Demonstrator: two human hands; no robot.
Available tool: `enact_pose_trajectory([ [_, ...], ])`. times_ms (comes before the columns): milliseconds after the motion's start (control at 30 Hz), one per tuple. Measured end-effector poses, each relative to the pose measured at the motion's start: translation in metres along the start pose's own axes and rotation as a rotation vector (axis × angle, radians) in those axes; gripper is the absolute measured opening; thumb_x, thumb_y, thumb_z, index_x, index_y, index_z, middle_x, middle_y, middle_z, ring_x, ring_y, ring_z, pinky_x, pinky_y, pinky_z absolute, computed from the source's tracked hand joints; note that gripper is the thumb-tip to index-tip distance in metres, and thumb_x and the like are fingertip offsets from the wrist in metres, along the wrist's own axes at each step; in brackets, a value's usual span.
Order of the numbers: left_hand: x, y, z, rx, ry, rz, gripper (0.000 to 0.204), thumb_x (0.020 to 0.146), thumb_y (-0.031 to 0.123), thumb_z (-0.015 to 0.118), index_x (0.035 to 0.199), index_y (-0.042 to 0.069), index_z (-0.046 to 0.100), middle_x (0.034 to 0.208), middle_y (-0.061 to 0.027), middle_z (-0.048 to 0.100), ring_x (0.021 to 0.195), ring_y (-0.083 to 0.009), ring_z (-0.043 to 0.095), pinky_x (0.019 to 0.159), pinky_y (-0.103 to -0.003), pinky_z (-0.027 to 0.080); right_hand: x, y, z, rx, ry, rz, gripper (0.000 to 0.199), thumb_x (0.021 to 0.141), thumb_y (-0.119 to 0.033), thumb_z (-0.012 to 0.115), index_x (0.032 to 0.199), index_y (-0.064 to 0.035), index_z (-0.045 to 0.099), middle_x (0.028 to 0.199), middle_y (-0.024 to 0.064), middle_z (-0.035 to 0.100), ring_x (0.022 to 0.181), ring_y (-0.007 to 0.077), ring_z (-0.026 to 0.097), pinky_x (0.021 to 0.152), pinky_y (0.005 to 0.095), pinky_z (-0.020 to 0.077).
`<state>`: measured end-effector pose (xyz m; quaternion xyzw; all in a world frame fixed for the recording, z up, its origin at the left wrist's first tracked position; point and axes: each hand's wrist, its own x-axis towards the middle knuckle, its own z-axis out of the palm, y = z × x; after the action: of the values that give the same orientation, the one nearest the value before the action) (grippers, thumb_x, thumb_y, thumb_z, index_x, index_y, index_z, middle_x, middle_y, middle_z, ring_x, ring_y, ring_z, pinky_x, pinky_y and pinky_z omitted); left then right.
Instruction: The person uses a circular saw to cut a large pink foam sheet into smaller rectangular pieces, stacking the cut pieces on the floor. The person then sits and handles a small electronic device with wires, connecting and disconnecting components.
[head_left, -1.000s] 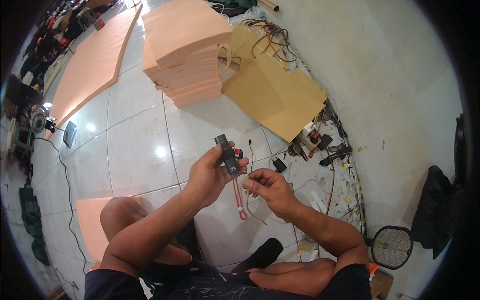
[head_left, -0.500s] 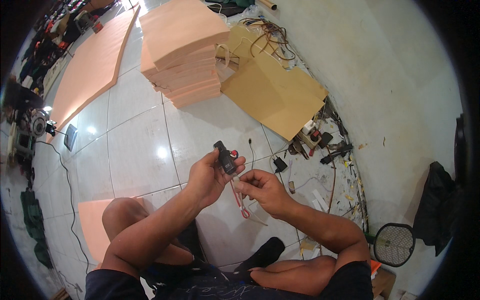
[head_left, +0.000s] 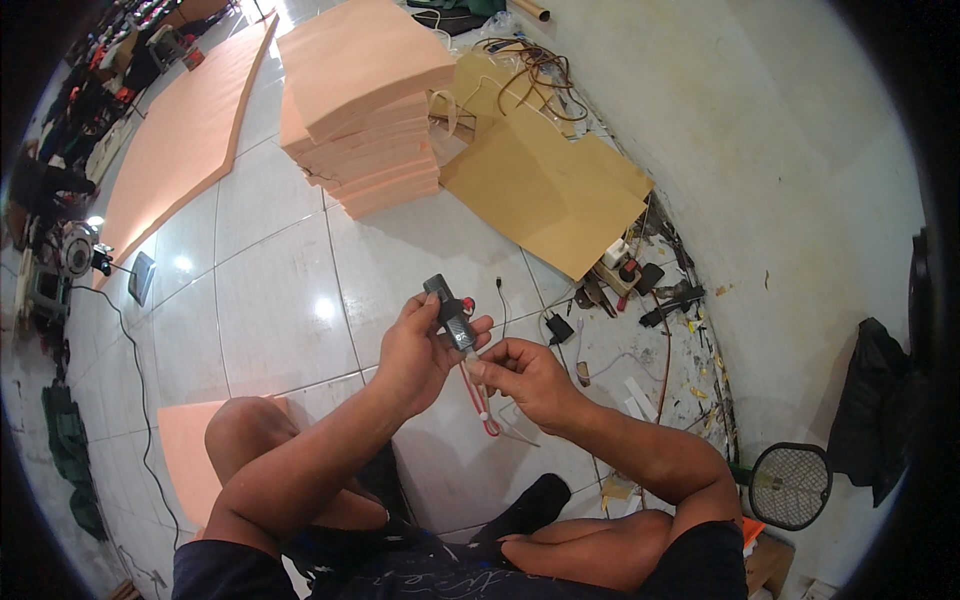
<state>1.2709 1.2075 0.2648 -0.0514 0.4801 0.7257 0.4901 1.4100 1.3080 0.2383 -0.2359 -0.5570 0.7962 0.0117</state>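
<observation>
My left hand holds a small dark grey oblong device between thumb and fingers, tilted, its upper end pointing away from me. A small red part shows at the device's right side. At the near end of the device, my right hand pinches the pale plug end of a cable, which meets the device; how deep it sits cannot be made out. Below the hands hangs a red-and-white cable loop.
Salmon-coloured foam sheets are stacked ahead, with cardboard beside them. To the right lie a black charger, a thin cable and loose tools along the wall. A mesh racket stands at the lower right.
The device has turned slightly in my left hand, and its marked face shows more. The cable loop has shifted a little. Both hands stay in nearly the same place.
</observation>
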Motion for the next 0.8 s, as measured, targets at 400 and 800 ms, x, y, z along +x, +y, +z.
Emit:
enact_pose_trajectory([
  [400,-0.003,-0.007,0.001,0.13,-0.118,0.17,0.033,0.103,0.026,0.037,0.129,0.006,0.031,0.118,-0.0177,0.055,0.102,-0.03,0.063,0.09,-0.045,0.052,-0.002,0.005,-0.002,0.081,0.052,0.041,0.015,0.09,-0.017,0.068,0.095,-0.0026,0.066,0.084,0.0017,0.065,0.075,0.0078,0.055,0.069,0.023,0.0426],
  [800,-0.005,-0.02,-0.003,0.163,-0.125,0.197,0.034,0.103,0.028,0.038,0.13,0.009,0.03,0.117,-0.0164,0.055,0.1,-0.0275,0.063,0.088,-0.043,0.053,-0.004,0.014,0.001,0.138,0.055,-0.011,0.011,0.092,-0.01,0.064,0.096,-0.0003,0.063,0.086,0.0044,0.065,0.078,0.0103,0.058,0.073,0.0259,0.046],
])
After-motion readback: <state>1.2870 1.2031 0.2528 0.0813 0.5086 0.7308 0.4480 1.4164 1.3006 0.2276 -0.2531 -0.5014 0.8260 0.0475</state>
